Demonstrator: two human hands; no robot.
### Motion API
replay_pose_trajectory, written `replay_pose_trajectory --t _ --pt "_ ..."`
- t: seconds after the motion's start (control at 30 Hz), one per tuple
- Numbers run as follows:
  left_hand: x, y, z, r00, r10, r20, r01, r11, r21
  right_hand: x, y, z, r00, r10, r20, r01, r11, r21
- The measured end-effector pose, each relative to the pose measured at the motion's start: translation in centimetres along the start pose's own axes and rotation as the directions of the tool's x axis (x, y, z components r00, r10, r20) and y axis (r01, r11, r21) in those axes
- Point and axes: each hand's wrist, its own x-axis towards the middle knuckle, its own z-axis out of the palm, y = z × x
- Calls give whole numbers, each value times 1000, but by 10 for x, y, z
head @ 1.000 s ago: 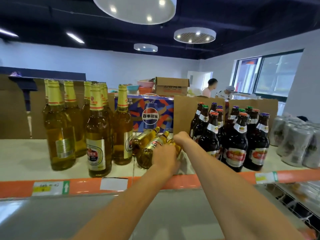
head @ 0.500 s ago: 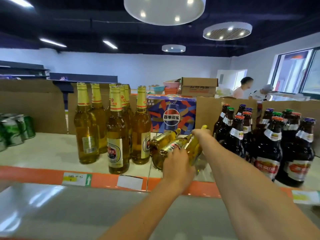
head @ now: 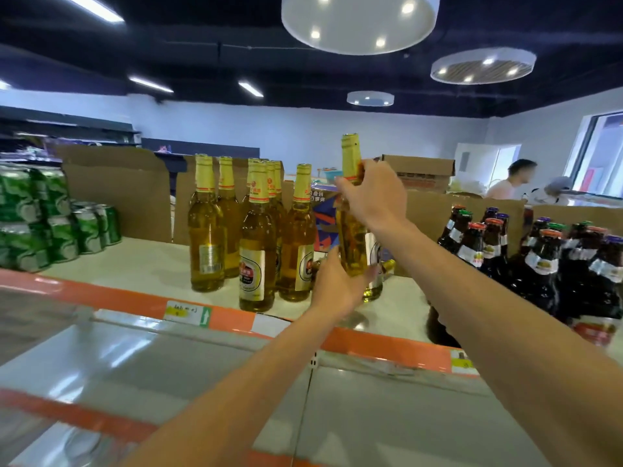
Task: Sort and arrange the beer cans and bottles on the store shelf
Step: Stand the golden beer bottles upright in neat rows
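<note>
Orange price rail (head: 371, 345) along the front edge of the pale shelf (head: 135, 261), carrying one yellow-and-green label (head: 187, 313).

Left hand (head: 337, 286): fingers wrapped round the lower body of the held golden beer bottle (head: 350, 237).

Right hand (head: 374, 197): fingers closed round the same bottle's neck, just under the gold foil. The bottle is upright at mid-shelf, just right of the standing group; its base is hidden by the left hand, so contact with the shelf cannot be told.

Second bottle with white label (head: 375, 264): directly behind the held one, partly hidden, posture unclear.

Golden bottles, standing cluster (head: 258, 254): upright and close together, left of the hands.

Dark bottles with coloured caps (head: 542, 264): upright and crowded at the right end.

Green cans (head: 50, 224): stacked at the left end.

Cardboard dividers (head: 118, 193): upright behind the stock.

Printed blue carton (head: 323, 214): behind the golden bottles.

Two people (head: 515, 183): far right, near a window.
</note>
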Motion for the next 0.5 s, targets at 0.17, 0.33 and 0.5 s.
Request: replay_pose_trajectory --t 0.17,0.33,0.5 --pt "3 40 -79 984 148 -99 -144 989 45 18 -79 -34 982 -131 -135 148 982 119" --pt "7 63 -189 973 202 -108 -198 979 42 29 -188 -26 966 -214 -148 247 930 272" --pt "30 12 -303 965 188 -185 -156 973 171 35 -272 56 971 -224 -80 238 903 359"
